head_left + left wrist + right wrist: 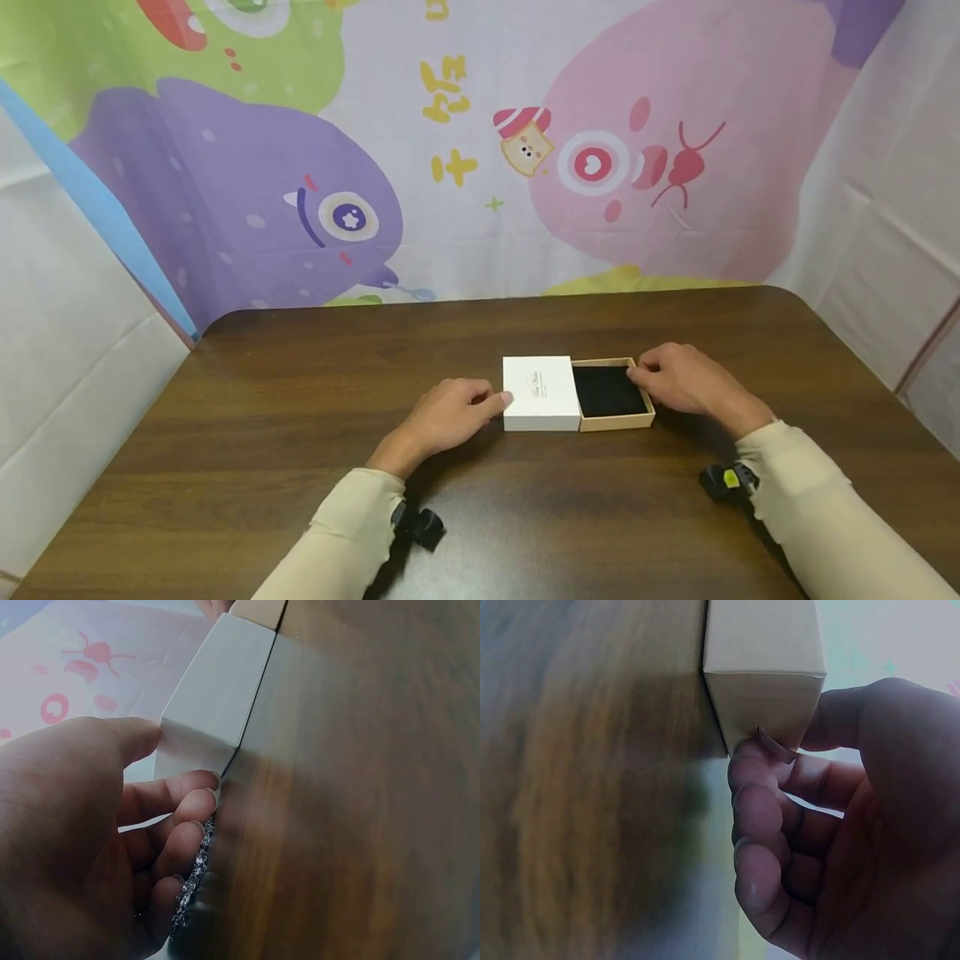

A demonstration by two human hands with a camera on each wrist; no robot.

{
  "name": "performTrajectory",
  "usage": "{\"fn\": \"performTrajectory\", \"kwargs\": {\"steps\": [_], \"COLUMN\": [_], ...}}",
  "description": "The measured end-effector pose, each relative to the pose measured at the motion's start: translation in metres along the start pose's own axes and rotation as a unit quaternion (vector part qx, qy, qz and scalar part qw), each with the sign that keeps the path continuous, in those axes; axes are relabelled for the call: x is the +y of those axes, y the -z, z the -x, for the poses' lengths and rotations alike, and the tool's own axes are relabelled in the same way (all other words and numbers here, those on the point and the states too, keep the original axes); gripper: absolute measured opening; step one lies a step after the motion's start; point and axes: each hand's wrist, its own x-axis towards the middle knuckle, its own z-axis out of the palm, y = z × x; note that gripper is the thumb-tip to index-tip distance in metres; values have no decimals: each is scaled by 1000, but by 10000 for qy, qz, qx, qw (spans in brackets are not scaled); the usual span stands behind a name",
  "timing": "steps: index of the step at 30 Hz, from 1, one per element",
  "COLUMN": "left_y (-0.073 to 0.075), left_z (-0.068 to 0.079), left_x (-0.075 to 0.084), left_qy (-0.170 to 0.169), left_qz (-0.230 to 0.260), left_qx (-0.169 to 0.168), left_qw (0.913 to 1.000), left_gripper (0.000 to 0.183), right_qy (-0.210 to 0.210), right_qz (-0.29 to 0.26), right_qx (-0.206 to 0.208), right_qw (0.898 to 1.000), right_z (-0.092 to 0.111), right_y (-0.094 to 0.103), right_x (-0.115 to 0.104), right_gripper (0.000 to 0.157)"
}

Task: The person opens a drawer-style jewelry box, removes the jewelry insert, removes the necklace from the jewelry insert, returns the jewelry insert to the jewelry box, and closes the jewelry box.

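Note:
On the table lies a white box sleeve [540, 392] with small gold lettering on top. A light tan box tray [617, 423] with a black pad [609, 392] inside lines up with its right end. My left hand [453, 412] holds the sleeve's left end, thumb at the top edge and index fingertip low. At the tray's right end my right hand [686, 379] pinches the wall. A small brown tab [776, 746] shows by its fingertips in the right wrist view. Beneath my left fingers, the left wrist view shows a glittering silver strip [193, 881]; its kind is unclear.
The dark brown wooden table [225, 433] has rounded back corners. Behind it hangs a cartoon-printed cloth [465, 242], with pale cloth at both sides. Black wrist cameras sit at the left cuff [420, 525] and the right cuff [727, 482].

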Motion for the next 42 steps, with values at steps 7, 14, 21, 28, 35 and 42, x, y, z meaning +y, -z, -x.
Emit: {"fn": "performTrajectory", "kwargs": {"steps": [7, 14, 21, 28, 35, 42], "left_y": [-6, -12, -9, -1, -1, 1], "left_z": [-1, 0, -2, -5, -6, -7], "left_x": [-2, -4, -3, -2, -4, -3], "left_qy": [18, 220, 242, 319, 284, 320], "left_qz": [52, 269, 213, 205, 247, 169], "left_qx": [-48, -52, -23, 14, 52, -12], "left_qw": [10000, 9994, 9995, 9993, 9993, 9993], "left_gripper": [37, 39, 53, 61, 64, 67], "right_qy": [-230, -57, 39, 297, 139, 102], "right_qz": [-98, -102, -88, -131, -213, -220], "right_qx": [-252, -174, -198, -84, -167, -329], "right_qw": [9994, 9998, 9998, 9994, 9995, 9992], "right_z": [2, 4, 2, -3, -4, -6], "right_y": [-3, -8, -7, -3, 0, 0], "right_x": [1, 3, 3, -1, -1, 0], "right_gripper": [37, 37, 38, 38, 39, 38]}}
